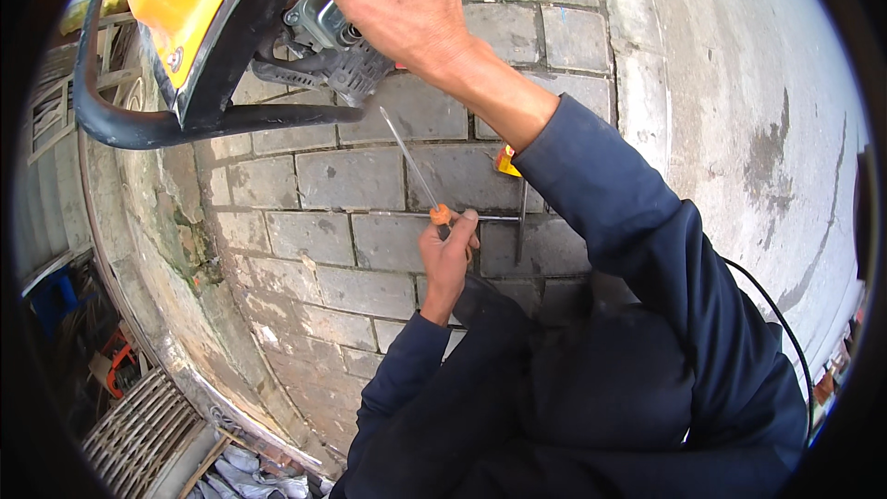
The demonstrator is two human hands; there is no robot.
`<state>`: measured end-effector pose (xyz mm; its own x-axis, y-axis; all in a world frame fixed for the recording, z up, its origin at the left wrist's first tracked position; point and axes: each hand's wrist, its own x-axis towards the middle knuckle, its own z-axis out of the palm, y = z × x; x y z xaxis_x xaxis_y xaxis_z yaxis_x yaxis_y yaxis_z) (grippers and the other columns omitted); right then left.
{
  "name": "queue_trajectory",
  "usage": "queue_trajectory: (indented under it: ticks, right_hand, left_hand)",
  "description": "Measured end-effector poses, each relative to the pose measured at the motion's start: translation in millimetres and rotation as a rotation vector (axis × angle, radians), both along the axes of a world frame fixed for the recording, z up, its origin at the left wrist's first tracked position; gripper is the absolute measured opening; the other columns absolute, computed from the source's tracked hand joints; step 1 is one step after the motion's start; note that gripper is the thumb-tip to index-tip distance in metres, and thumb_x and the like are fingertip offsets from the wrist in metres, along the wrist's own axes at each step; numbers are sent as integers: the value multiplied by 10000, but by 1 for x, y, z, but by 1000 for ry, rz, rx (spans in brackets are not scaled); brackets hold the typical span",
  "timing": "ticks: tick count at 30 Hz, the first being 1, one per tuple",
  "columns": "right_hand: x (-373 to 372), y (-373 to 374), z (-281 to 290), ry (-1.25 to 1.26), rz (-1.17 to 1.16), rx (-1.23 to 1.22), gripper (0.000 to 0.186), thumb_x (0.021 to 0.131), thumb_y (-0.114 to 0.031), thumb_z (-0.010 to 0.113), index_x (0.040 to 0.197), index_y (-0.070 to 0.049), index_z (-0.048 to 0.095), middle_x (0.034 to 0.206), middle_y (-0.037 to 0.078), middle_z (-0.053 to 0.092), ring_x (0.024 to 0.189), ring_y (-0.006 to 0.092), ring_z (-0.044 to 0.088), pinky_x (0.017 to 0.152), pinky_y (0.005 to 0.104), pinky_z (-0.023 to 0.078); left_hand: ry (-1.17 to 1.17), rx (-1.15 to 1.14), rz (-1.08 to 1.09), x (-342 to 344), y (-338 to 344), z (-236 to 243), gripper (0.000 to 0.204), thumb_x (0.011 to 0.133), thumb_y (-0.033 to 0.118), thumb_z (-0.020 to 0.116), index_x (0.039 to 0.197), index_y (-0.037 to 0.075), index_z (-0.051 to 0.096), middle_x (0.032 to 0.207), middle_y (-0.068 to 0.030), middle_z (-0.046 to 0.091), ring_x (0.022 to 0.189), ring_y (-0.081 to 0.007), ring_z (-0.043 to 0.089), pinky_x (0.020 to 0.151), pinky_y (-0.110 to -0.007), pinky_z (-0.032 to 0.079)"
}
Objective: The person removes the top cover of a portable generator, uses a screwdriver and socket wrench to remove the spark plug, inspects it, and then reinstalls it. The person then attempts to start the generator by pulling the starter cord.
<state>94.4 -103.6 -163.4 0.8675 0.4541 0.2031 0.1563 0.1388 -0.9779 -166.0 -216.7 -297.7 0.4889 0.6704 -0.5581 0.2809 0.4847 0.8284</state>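
My left hand [448, 263] is closed round the orange handle of a screwdriver [409, 155], whose long thin shaft slants up and left toward the machine. My right hand [407, 9] reaches to the engine [319, 26] of a machine with a yellow cover [180, 9]. Its thumb and fingers are curled at the metal parts; what they grip is hidden behind the hand. Beside my left hand lies a T-handled metal tool [520, 231], its shaft running behind my fingers. I cannot tell if that hand touches it.
Black tube frame [268, 117] curves round the machine's lower side. Grey paving bricks [351, 178] lie beneath, with a concrete strip [642, 102] at the right. A small yellow and red item [506, 162] shows beside my right sleeve. At lower left stands a metal grate [143, 434].
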Motion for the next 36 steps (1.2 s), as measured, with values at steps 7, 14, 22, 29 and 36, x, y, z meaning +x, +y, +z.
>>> queue_trajectory:
  ticks: [7,14,22,29,36]
  right_hand:
    - [7,-4,0,-169,17,140,364,917,-281,712,1068,25,586,977,265,691,930,415,682,821,461,523]
    - [2,-1,4,-22,6,-12,409,937,-297,698,1163,32,614,1006,271,721,937,360,721,840,418,541]
    - [-2,1,-5,-53,-62,216,267,921,-193,702,1029,36,617,835,192,687,776,277,681,740,391,539]
    - [15,-1,-16,147,-135,408,182,908,-153,681,881,19,628,751,67,655,655,155,596,633,315,496]
    - [66,-68,-49,651,542,514,187,944,-175,627,841,-21,655,662,44,605,544,126,540,505,290,418]
  left_hand:
    - [25,-44,-34,-1,1,1,158,972,156,703,942,60,580,675,-26,590,603,-104,555,573,-262,405]
    - [20,-35,-40,-2,0,-1,155,971,146,700,953,59,574,674,-28,588,598,-106,547,570,-266,407]
    - [23,-41,-28,-4,0,-1,143,975,129,689,957,55,568,672,-32,582,594,-107,540,578,-270,416]
    - [28,-50,-18,-4,2,-2,142,981,119,679,960,55,554,667,-35,573,593,-114,533,590,-279,432]
    - [-3,6,74,-10,2,-9,189,975,196,706,922,70,576,650,-10,575,556,-72,500,536,-247,374]
